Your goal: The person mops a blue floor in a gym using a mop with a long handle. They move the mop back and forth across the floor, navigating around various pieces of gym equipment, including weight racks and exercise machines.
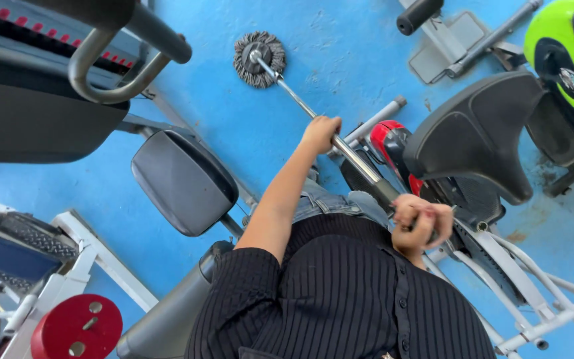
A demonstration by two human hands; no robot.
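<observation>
**Two hands on the mop, head down on the blue floor**

Both hands are wrapped around the mop handle (340,147), a long metal pole running away from the body. The left hand (321,131) sits further along it, fingers curled tight round the bare silver shaft, arm stretched out straight. The right hand (421,223) is back close to the chest, closed in a fist over the dark grip end of the pole.

Out beyond the left hand, at the far tip of the pole, the grey stringy mop head (259,60) lies flat on the blue floor (340,53), strands fanned in a round rosette.

Gym gear crowds in all round. Just beside the right hand, on its outer side, there's a big black saddle-shaped seat (476,133), with a red machine part (388,137) peeping out between it and the pole. On the other side of the left arm sits a black padded cushion (182,181) on a grey frame. Well off from that arm, low down, a red weight plate (76,327) shows. Far beyond the right hand, a lime-green and black casing (566,50) fills the corner.
</observation>
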